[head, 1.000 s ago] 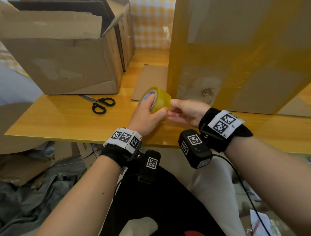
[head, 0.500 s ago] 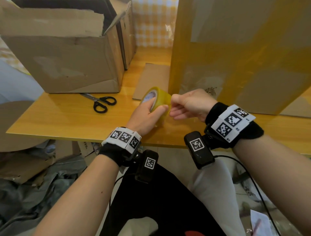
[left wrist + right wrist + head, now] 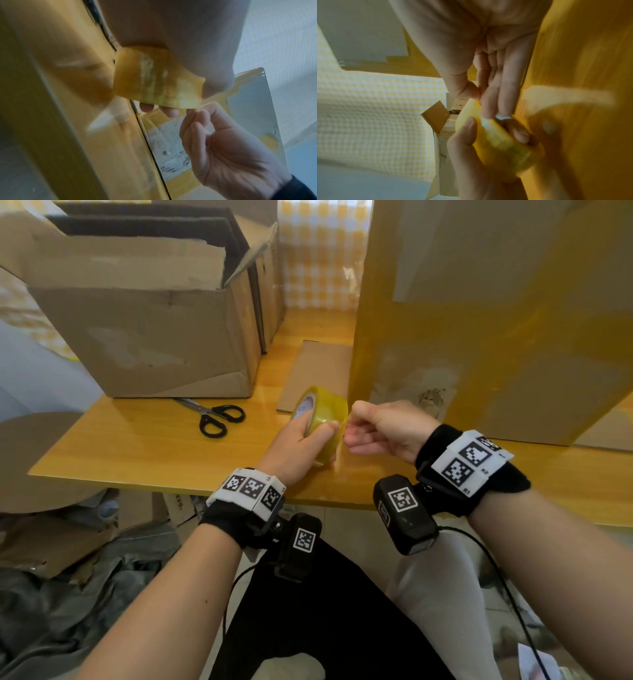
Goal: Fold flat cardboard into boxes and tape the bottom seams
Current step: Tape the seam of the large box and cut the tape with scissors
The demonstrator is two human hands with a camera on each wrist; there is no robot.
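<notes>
A roll of yellow tape (image 3: 325, 410) stands on edge just above the wooden table (image 3: 137, 460). My left hand (image 3: 317, 433) grips it, with fingers through the core and the thumb on the outer face. My right hand (image 3: 349, 436) sits against the roll's right side, fingers curled, its thumb and forefinger pinching at the tape end. In the left wrist view the roll (image 3: 157, 83) hangs under my palm, and the right hand's fingertips (image 3: 195, 112) touch its lower edge. A tall cardboard box (image 3: 496, 320) with yellow tape bands stands right behind the hands.
An open, worn cardboard box (image 3: 154, 337) fills the table's left back. Black-handled scissors (image 3: 215, 417) lie in front of it. A flat cardboard piece (image 3: 318, 368) lies beside the tall box. Crumpled cardboard and grey sheeting (image 3: 68, 577) cover the floor at left.
My right wrist has lifted and turned a little while its fingers stay at the roll's edge. The left hand and the roll have barely moved.
</notes>
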